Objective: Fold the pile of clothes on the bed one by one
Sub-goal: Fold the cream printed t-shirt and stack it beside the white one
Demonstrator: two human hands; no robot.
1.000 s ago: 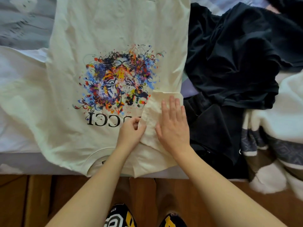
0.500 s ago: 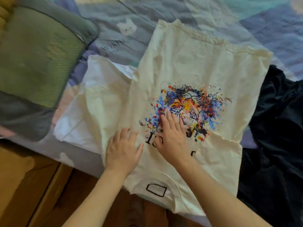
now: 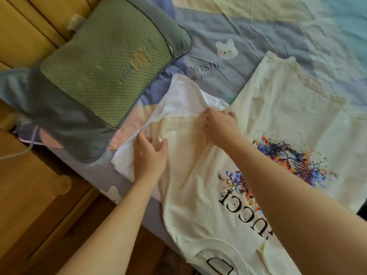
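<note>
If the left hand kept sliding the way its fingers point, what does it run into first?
Probably the raised white fabric fold beyond the cream T-shirt's sleeve, which the left hand is already touching. Past that lies the printed bedsheet. Depth is unclear, so treat this as likely.

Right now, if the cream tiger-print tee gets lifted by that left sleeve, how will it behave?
Probably floppy: the cream tee lies flat with soft creases and bunches where the right hand pinches the sleeve. Likely light, since the sleeve edge lifts under a fingertip grip. It may drag the white garment beneath it, which the left hand rests on.
</note>
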